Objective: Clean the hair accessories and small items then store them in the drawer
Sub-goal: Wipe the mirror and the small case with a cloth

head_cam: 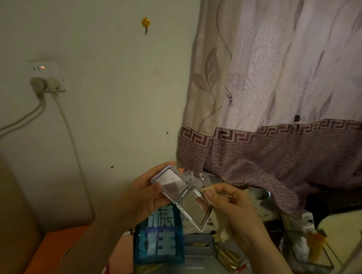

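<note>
One open clear case: left hand grips its lid, right hand pinches its base.

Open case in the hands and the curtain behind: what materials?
Hinged case: looks like clear hard plastic, glossy; you see through both halves and the rims glint. Curtain: woven fabric, slight sheen, leaf pattern and key-pattern border, hangs in soft folds.
</note>
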Demonstrator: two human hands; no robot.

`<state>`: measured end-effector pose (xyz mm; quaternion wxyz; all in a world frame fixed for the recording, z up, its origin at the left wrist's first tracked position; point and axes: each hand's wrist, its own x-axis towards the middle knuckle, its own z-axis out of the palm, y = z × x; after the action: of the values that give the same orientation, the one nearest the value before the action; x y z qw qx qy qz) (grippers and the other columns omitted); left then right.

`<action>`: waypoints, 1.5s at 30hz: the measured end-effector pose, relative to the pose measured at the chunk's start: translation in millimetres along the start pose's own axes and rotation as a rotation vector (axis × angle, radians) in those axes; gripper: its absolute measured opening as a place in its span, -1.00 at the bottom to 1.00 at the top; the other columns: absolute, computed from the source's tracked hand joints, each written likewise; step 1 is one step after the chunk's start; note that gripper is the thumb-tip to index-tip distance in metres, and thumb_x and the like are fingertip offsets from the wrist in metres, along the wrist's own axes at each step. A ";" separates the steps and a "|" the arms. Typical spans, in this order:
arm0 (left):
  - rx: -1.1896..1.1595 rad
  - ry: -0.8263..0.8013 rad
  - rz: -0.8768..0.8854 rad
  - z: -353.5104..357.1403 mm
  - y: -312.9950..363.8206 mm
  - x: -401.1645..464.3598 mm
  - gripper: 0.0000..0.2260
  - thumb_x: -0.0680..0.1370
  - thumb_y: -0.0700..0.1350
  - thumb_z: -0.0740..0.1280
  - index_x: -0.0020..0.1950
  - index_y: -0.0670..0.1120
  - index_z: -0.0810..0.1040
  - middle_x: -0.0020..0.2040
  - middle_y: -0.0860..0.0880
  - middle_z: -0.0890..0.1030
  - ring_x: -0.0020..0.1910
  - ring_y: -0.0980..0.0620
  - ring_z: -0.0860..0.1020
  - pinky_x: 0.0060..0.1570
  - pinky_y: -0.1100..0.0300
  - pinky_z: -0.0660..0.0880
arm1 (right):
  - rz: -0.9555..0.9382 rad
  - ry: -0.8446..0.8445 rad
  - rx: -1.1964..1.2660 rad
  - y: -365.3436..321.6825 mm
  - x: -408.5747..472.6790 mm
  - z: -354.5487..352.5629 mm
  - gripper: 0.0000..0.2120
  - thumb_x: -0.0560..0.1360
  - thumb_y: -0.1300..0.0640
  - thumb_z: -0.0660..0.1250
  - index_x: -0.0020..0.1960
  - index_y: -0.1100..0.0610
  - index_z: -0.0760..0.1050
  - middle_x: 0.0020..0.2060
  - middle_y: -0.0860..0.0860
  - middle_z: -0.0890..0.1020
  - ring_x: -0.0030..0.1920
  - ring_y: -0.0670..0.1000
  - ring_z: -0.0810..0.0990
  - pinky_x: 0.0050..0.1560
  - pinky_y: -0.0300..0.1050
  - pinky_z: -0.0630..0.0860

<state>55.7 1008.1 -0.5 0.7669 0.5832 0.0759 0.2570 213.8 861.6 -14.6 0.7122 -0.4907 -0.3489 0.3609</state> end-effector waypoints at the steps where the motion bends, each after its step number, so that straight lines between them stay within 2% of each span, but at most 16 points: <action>1: -0.003 0.000 -0.004 -1.1 -1.1 0.0 -0.12 0.08 0.13 0.64 0.29 -0.12 0.38 0.14 -0.10 0.64 0.10 -0.09 0.62 -0.07 0.15 0.60 | 0.023 -0.022 0.056 0.7 -1.0 1.6 -0.74 0.31 0.26 0.39 -0.06 0.40 0.57 -0.18 0.29 0.66 -0.26 0.05 0.68 -0.27 -0.23 0.58; 5: -0.018 0.063 -0.001 3.2 -3.3 -0.8 -0.20 0.12 0.08 0.64 0.26 -0.12 0.43 0.07 -0.10 0.67 0.01 -0.07 0.65 -0.15 0.16 0.61 | 0.080 -0.005 0.162 8.9 -0.5 5.3 -0.81 0.27 0.32 0.39 -0.15 0.38 0.56 -0.31 0.20 0.67 -0.33 0.03 0.67 -0.34 -0.22 0.58; 7: 0.000 0.140 0.009 7.0 -5.0 -0.1 -0.50 0.39 -0.04 0.49 0.25 -0.15 0.45 0.01 -0.09 0.69 -0.05 -0.05 0.67 -0.19 0.19 0.61 | 0.104 0.047 0.190 13.9 -0.8 7.1 -0.84 0.26 0.32 0.39 -0.18 0.37 0.57 -0.33 0.20 0.67 -0.35 0.03 0.66 -0.37 -0.20 0.58; 8: 0.031 0.174 0.008 10.1 -5.2 -0.4 -0.66 0.49 -0.11 0.36 0.24 -0.16 0.47 -0.02 -0.10 0.69 -0.07 -0.05 0.67 -0.19 0.20 0.61 | 0.118 0.069 0.196 16.5 -1.1 7.3 -0.85 0.26 0.32 0.40 -0.19 0.36 0.59 -0.32 0.20 0.67 -0.35 0.04 0.67 -0.37 -0.18 0.58; 9: 0.073 0.209 0.011 11.4 -6.7 -0.3 -0.73 0.53 -0.18 0.26 0.22 -0.16 0.49 -0.03 -0.11 0.69 -0.07 -0.05 0.67 -0.19 0.20 0.61 | 0.132 0.089 0.195 19.0 -1.4 7.1 -0.84 0.25 0.30 0.41 -0.19 0.35 0.60 -0.30 0.22 0.68 -0.34 0.06 0.67 -0.36 -0.16 0.60; 12: 0.157 0.263 0.026 14.1 -8.8 -2.9 -0.77 0.54 -0.26 0.20 0.15 -0.13 0.55 -0.05 -0.12 0.70 -0.09 -0.03 0.68 -0.20 0.23 0.60 | 0.176 0.138 0.181 24.3 -0.7 4.5 -0.83 0.24 0.27 0.43 -0.19 0.32 0.62 -0.23 0.26 0.68 -0.27 0.13 0.68 -0.26 -0.05 0.64; 15: 0.202 0.298 0.033 12.1 -12.8 -4.5 -0.78 0.56 -0.29 0.21 0.10 -0.07 0.56 -0.08 -0.09 0.70 -0.12 -0.01 0.68 -0.22 0.26 0.60 | 0.189 0.163 0.151 26.3 0.3 2.8 -0.82 0.24 0.26 0.43 -0.19 0.31 0.61 -0.22 0.26 0.68 -0.24 0.14 0.68 -0.22 -0.02 0.64; 17: 0.223 0.311 0.034 10.4 -15.6 -4.3 -0.78 0.55 -0.30 0.21 0.08 -0.06 0.57 -0.11 -0.08 0.71 -0.13 0.00 0.68 -0.22 0.27 0.60 | 0.182 0.187 0.141 28.0 1.0 2.5 -0.83 0.24 0.27 0.44 -0.19 0.32 0.60 -0.25 0.23 0.69 -0.26 0.12 0.68 -0.25 -0.04 0.63; 21: 0.291 0.314 0.028 8.1 -20.4 -3.8 -0.75 0.56 -0.30 0.22 0.10 -0.01 0.56 -0.09 -0.05 0.71 -0.08 -0.02 0.67 -0.18 0.24 0.61 | 0.176 0.217 0.090 32.8 0.7 2.4 -0.95 0.38 0.36 0.40 -0.17 0.35 0.58 -0.33 0.17 0.69 -0.34 0.04 0.68 -0.39 -0.19 0.59; 23: 0.330 0.314 0.020 6.6 -23.3 -4.9 -0.75 0.57 -0.27 0.22 0.12 0.01 0.56 -0.09 -0.01 0.71 -0.06 -0.01 0.67 -0.16 0.23 0.61 | 0.205 0.217 0.067 35.7 1.3 0.3 -0.92 0.37 0.34 0.42 -0.17 0.36 0.58 -0.32 0.18 0.69 -0.34 0.05 0.68 -0.38 -0.17 0.60; 26: 0.356 0.304 -0.005 5.9 -26.3 -7.2 -0.76 0.58 -0.24 0.22 0.19 -0.03 0.53 -0.07 0.00 0.71 -0.05 0.00 0.67 -0.13 0.22 0.61 | 0.264 0.190 0.058 38.2 1.0 -2.1 -0.83 0.25 0.24 0.47 -0.23 0.33 0.59 -0.25 0.28 0.67 -0.28 0.15 0.67 -0.24 -0.04 0.64; 29: 0.290 0.297 -0.055 4.7 -26.9 -8.3 -0.79 0.59 -0.26 0.18 0.09 -0.03 0.55 -0.14 0.02 0.71 -0.11 0.05 0.68 -0.22 0.30 0.58 | 0.279 0.146 0.106 40.6 0.1 -4.1 -0.89 0.37 0.25 0.41 -0.31 0.27 0.61 -0.31 0.23 0.67 -0.35 0.08 0.66 -0.36 -0.13 0.61; 35: 0.210 0.335 -0.090 -1.1 -28.6 -9.5 -0.80 0.59 -0.27 0.18 0.01 -0.07 0.57 -0.17 -0.03 0.71 -0.17 0.05 0.68 -0.27 0.30 0.58 | 0.236 0.061 0.100 41.8 -4.6 -12.1 -0.89 0.44 0.17 0.33 -0.13 0.16 0.62 -0.19 0.17 0.68 -0.36 0.00 0.63 -0.41 -0.21 0.56; 39: 0.201 0.349 -0.097 -3.6 -29.1 -9.8 -0.80 0.60 -0.27 0.18 0.01 -0.08 0.57 -0.16 -0.04 0.71 -0.17 0.04 0.68 -0.26 0.29 0.59 | 0.206 -0.023 0.019 43.1 -7.0 -14.2 -0.70 0.38 0.12 0.35 0.08 0.18 0.61 -0.14 0.13 0.69 -0.30 -0.02 0.64 -0.33 -0.21 0.56; 43: 0.196 0.362 -0.093 -4.0 -28.6 -9.9 -0.80 0.60 -0.27 0.18 0.05 -0.07 0.57 -0.15 -0.03 0.71 -0.15 0.05 0.68 -0.25 0.29 0.59 | 0.227 -0.080 -0.028 45.5 -9.1 -14.1 -0.63 0.31 0.22 0.38 0.12 0.17 0.59 -0.09 0.13 0.71 -0.20 -0.02 0.68 -0.27 -0.25 0.56; 45: 0.212 0.367 -0.088 -3.5 -29.0 -10.0 -0.80 0.59 -0.27 0.18 0.04 -0.05 0.57 -0.17 -0.01 0.71 -0.16 0.06 0.68 -0.26 0.30 0.58 | 0.244 -0.077 -0.014 47.2 -9.3 -13.6 -0.69 0.37 0.27 0.36 0.12 0.23 0.59 -0.14 0.13 0.71 -0.23 -0.03 0.68 -0.29 -0.27 0.55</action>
<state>54.5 1000.8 -30.5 0.6851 0.6000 0.2664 0.3156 212.7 859.7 -64.6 0.6458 -0.5201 -0.3163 0.4609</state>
